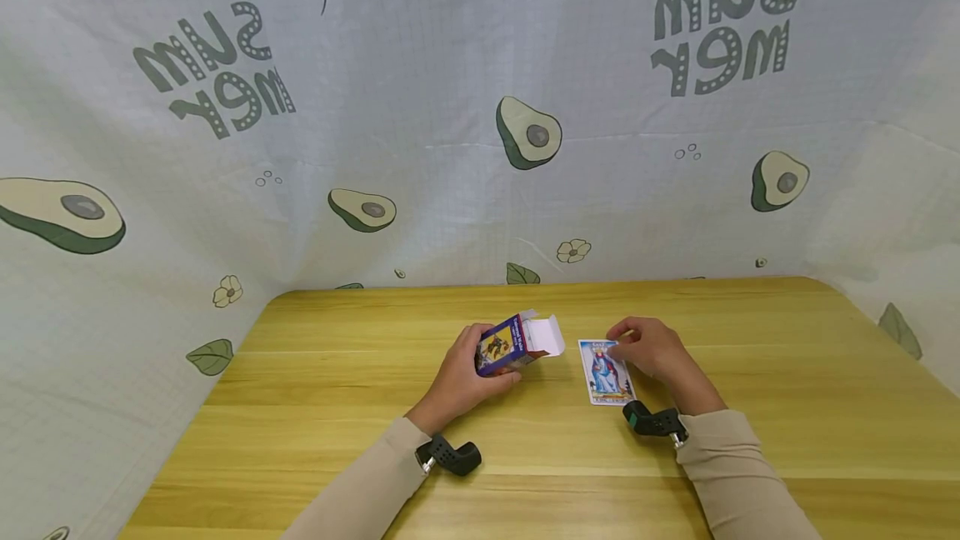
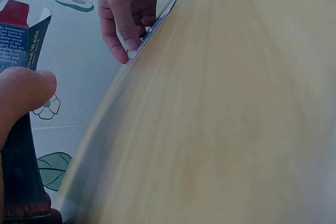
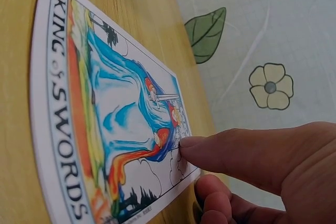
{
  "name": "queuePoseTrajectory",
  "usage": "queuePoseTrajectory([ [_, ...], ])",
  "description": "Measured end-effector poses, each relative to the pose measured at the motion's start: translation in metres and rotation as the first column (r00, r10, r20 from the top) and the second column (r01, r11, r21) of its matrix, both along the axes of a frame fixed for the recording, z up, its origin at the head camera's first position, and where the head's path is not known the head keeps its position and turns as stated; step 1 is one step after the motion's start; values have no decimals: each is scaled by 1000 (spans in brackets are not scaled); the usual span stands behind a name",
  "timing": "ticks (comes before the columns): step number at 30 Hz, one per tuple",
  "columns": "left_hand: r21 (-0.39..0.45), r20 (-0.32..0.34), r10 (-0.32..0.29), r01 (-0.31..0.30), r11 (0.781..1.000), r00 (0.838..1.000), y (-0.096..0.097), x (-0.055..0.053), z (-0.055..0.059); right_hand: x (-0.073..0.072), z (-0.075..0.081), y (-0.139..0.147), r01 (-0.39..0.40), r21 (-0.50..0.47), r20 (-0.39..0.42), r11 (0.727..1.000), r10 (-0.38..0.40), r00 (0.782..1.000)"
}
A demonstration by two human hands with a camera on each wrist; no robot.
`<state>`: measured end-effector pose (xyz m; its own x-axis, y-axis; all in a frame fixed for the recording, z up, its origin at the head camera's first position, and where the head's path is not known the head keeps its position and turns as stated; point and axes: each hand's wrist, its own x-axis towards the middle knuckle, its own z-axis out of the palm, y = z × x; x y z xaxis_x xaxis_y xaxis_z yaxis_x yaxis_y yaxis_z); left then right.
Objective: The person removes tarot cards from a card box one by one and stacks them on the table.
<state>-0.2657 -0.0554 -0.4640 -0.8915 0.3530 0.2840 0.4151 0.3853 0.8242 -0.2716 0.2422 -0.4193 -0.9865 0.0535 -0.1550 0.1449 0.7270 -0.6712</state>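
One box (image 1: 498, 347) fills the curled left hand (image 1: 461, 379); the right hand (image 1: 656, 350) pinches a card (image 1: 604, 377).

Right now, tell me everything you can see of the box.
The box looks like printed cardboard: dark blue, with a yellow picture, pale lettering and dark red near its opening. One end is open, a white flap out. The left hand grips it tilted over the table, left of the card, open end pointing right.

Screened-off workspace, room type unclear
Avocado-print cloth (image 1: 435, 107) hangs beyond the far edge of a wood-grain table (image 1: 300, 390).
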Motion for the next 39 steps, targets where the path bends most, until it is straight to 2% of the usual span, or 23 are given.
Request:
queuePoseTrajectory([
  [20, -1, -7, -2, 2, 1000, 1000, -3, 0, 3, -3, 1, -3, -6, -26, -22, 1000, 5, 1000],
  [28, -10, -3, -9, 9, 1000, 1000, 0, 0, 3, 2, 13, -8, -29, -57, -69, 998, 25, 997],
  [39, -11, -8, -8, 8, 1000, 1000, 1, -1, 2, 8, 33, -18, -112, -152, -143, 982, 91, 986],
])
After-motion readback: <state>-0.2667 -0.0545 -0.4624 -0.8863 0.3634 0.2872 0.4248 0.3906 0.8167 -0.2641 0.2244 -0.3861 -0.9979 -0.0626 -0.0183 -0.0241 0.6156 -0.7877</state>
